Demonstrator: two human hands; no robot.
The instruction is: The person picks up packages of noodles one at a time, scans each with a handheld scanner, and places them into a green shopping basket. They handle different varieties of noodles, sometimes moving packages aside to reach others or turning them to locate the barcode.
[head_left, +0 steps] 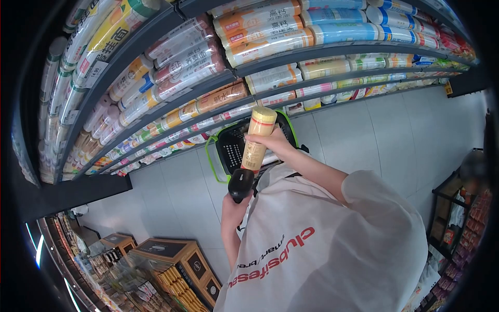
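Note:
My right hand [273,141] is wrapped round a pale yellow cylindrical pack [259,125], which is held nearly upright in the frame with its round end away from me. Against the near end of the pack is a black rounded device [241,184], gripped from below by my left hand [237,205]; most of its fingers are hidden behind the device. Beneath the pack sits a black basket [226,148] with a bright green rim and handle. Part of the basket's inside is covered by the pack and my right hand.
Shelves [280,72] of cylindrical packs curve across the top and left. Grey floor tiles [343,135] lie below them. Wooden display boxes [176,249] stand at the lower left, and a dark rack [447,218] of goods is at the right.

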